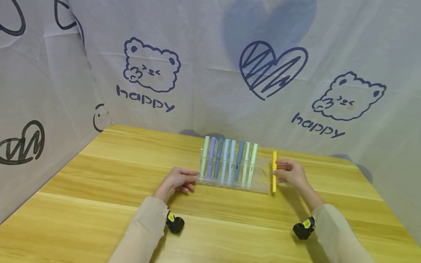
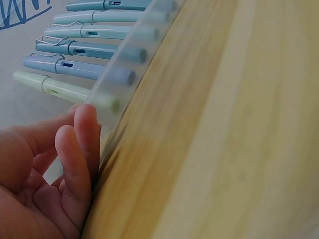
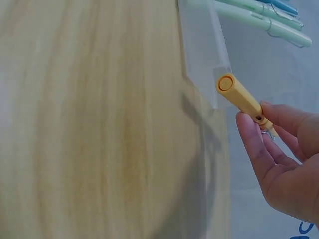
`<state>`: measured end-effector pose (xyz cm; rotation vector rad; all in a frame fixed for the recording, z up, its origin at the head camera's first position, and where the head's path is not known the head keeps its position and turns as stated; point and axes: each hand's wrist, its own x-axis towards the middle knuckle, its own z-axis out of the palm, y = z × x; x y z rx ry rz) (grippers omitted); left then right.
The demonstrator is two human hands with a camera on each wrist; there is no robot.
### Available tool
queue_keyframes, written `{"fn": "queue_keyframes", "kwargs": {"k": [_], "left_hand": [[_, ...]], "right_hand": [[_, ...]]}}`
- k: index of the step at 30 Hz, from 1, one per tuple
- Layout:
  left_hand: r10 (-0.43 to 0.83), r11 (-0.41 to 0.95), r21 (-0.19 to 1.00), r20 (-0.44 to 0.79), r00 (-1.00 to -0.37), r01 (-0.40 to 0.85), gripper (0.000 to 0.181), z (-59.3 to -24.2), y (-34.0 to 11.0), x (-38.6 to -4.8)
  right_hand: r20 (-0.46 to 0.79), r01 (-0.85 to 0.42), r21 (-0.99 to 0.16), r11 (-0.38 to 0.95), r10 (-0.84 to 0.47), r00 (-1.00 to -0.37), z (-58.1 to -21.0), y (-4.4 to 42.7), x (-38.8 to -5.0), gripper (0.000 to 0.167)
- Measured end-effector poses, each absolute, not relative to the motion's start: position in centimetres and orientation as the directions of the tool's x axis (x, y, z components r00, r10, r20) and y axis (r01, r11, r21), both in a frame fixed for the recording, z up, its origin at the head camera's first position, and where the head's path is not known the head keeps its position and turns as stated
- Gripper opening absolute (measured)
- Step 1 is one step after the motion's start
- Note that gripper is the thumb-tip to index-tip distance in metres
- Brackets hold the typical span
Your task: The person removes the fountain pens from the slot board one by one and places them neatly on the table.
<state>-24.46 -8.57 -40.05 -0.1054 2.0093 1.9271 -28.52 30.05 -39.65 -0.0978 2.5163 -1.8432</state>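
Observation:
A clear stand (image 1: 254, 187) holds a row of several pens, leaning side by side: green, purple, blue and pale ones such as the rightmost light green pen (image 1: 252, 162). At the stand's left end the left hand (image 1: 175, 182) pinches its corner; the left wrist view shows the fingertips by the lower lip (image 2: 107, 82), close to the pale green pen (image 2: 55, 87). Just off the stand's right end, the right hand (image 1: 293, 174) pinches a yellow pen (image 1: 274, 171) between thumb and fingers. In the right wrist view that pen (image 3: 241, 97) points its round end toward the camera.
The stand is on a wooden table (image 1: 210, 226). Behind the table hangs a white cloth (image 1: 210, 84) printed with bears, hearts and words. A black wrist camera (image 1: 175, 223) is worn on the left wrist, another (image 1: 303, 229) on the right.

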Motion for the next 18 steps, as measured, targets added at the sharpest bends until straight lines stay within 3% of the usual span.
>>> {"fn": "queue_keyframes", "kwargs": {"k": [7, 18], "left_hand": [[0.201, 0.064, 0.959, -0.283, -0.938, -0.276, 0.031, -40.1, -8.6, -24.4], [0.184, 0.050, 0.959, -0.284, -0.941, -0.279, 0.032, -40.0, -8.5, -24.4]], "right_hand": [[-0.041, 0.018, -0.934, 0.356, -0.057, -0.998, -37.3, 28.3, -27.0, 0.051], [-0.184, 0.153, -0.901, 0.405, -0.038, -0.982, -37.5, 27.8, -27.6, 0.048]]}}
